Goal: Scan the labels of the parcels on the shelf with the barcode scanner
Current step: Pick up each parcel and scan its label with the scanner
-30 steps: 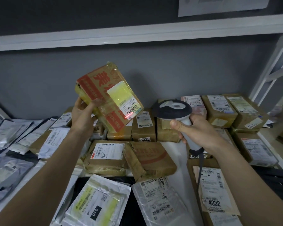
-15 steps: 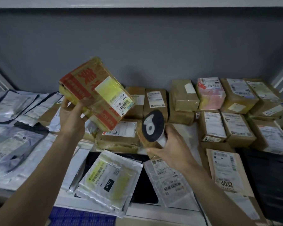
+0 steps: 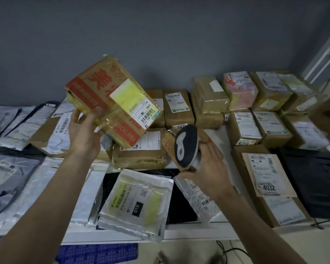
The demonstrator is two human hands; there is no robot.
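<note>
My left hand (image 3: 85,134) holds up a brown box with red print (image 3: 111,100) above the shelf, tilted, its yellow-white barcode label facing me. My right hand (image 3: 208,166) grips the barcode scanner (image 3: 186,145), its dark oval head with a grey mark low over the parcels, right of and below the held box. No red scan line shows on the label. Many labelled parcels lie on the white shelf (image 3: 198,231): brown boxes at the back and right, grey and white mailer bags at the left and front.
A white bag marked 010 (image 3: 135,202) overhangs the shelf's front edge. A box numbered 4032 (image 3: 267,180) lies at the right beside a black bag (image 3: 312,178). A grey wall stands behind; a white shelf post (image 3: 326,52) rises at the far right. A cable (image 3: 227,250) trails on the floor.
The scanner has dropped from pointing at the label, where a red line showed, down to just above the parcels. The held box stays raised. My view has tilted downward.
</note>
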